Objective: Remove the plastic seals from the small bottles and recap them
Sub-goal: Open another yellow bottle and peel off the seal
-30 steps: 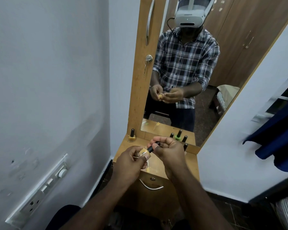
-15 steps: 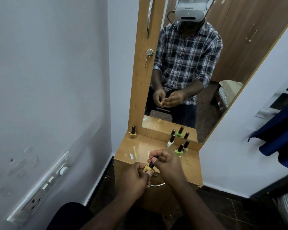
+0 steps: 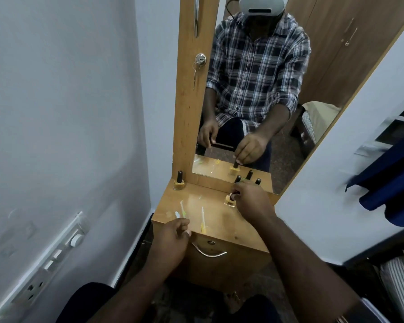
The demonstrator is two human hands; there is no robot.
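I sit at a small wooden dresser (image 3: 219, 220) with a mirror (image 3: 278, 101) rising behind it; my right hand (image 3: 252, 201) reaches forward and pinches the dark cap of a small yellow bottle (image 3: 229, 201), which stands upright on the dresser top near the mirror's foot. Just behind that hand stand more bottles (image 3: 248, 176), mostly hidden by my knuckles, so I cannot count them; another yellow bottle (image 3: 179, 181) stands alone at the back left corner, well apart.

My left hand (image 3: 173, 234) rests at the front edge, fingers loosely curled, gripping nothing I can make out. Thin strips of torn seal (image 3: 203, 220) lie on the top between my two hands, some just beside my left fingertips.

I judge this bottle is stripped, capped and being set down. To do it well I should lower it flat on its base, clear of its neighbours, then let go gently so the narrow bottle does not tip; a last small twist would confirm the cap is tight. The scraps should stay apart from the finished bottles.
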